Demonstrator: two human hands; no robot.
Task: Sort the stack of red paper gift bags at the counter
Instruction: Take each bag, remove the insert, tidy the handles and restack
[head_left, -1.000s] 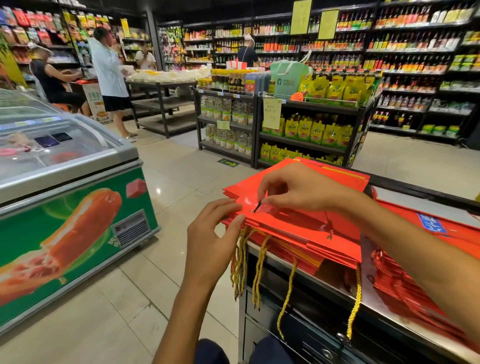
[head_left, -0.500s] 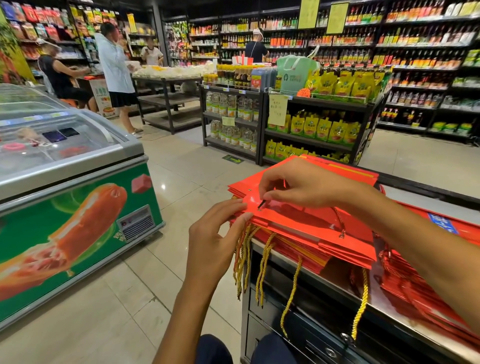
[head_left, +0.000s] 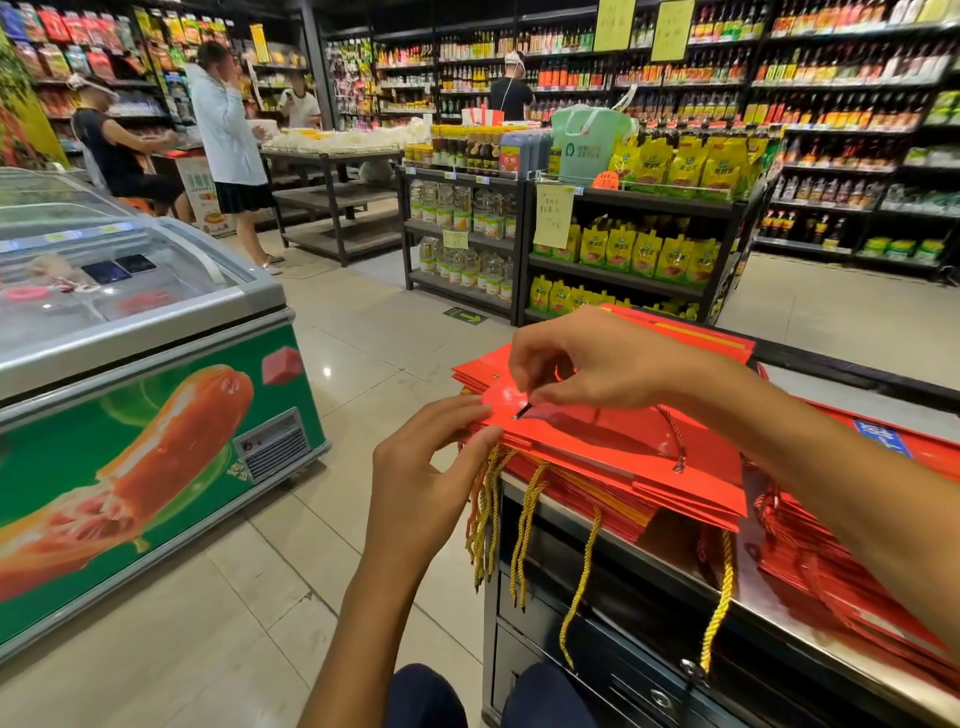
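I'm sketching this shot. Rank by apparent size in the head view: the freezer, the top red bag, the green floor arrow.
1. freezer, largest by far.
2. top red bag, though nearness to the camera inflates it.
3. green floor arrow, smallest and farther away.

I'm seeing the flat red gift bags (head_left: 623, 447) lying stacked under my hands, gold cord handles (head_left: 524, 525) dangling below them.

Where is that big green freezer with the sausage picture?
In the head view, the freezer stands on the floor at the left, across the aisle from the counter with the red gift bags.
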